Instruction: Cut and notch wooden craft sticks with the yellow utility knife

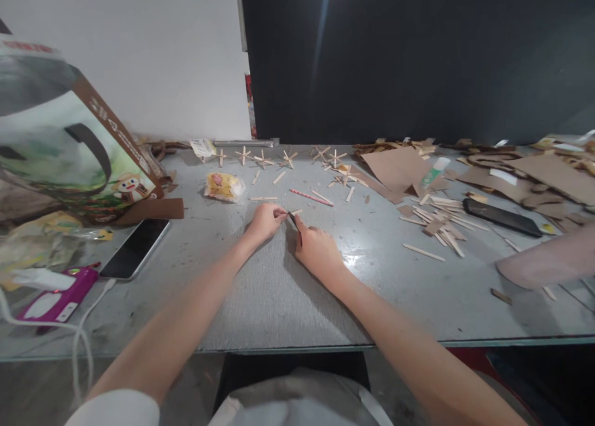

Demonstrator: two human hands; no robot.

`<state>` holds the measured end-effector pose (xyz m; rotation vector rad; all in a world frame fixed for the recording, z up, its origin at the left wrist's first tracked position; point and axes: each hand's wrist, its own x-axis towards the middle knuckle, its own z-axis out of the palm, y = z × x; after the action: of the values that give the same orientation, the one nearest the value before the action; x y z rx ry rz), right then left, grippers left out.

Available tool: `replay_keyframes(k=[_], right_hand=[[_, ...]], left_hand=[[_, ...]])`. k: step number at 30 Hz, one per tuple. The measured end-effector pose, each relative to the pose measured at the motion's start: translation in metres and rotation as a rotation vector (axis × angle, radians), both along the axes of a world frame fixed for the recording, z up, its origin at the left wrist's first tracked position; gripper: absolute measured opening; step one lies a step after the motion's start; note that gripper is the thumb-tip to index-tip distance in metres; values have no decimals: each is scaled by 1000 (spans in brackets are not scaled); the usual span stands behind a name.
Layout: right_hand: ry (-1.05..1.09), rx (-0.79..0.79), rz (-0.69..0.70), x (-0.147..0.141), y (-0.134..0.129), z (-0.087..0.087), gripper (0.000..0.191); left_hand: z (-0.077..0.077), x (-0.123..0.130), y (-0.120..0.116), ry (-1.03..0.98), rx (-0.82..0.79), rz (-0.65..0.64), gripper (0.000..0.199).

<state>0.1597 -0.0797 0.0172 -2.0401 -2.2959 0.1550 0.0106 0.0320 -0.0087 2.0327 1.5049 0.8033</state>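
My left hand is closed in a pinch near the middle of the grey table. A short pale wooden craft stick shows just past its fingertips, its near end hidden by the fingers. My right hand grips a slim dark tool that looks like a craft knife, the index finger stretched along it and its tip at the stick. Beyond the hands lie a red-and-white striped straw and a few loose sticks. Star shapes made of crossed sticks stand in a row along the back.
To the right are a pile of craft sticks, cardboard pieces, a glue stick, a black case and a pink cylinder. A phone, a purple device, a printed box and a yellow packet sit left.
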Motion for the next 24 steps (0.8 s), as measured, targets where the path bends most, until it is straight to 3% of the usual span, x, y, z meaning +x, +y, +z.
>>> replay_keyframes(k=[24], right_hand=[[20,11,-43,0,-6,-1,66]], left_hand=[[0,0,2,-8,-4,8,11]])
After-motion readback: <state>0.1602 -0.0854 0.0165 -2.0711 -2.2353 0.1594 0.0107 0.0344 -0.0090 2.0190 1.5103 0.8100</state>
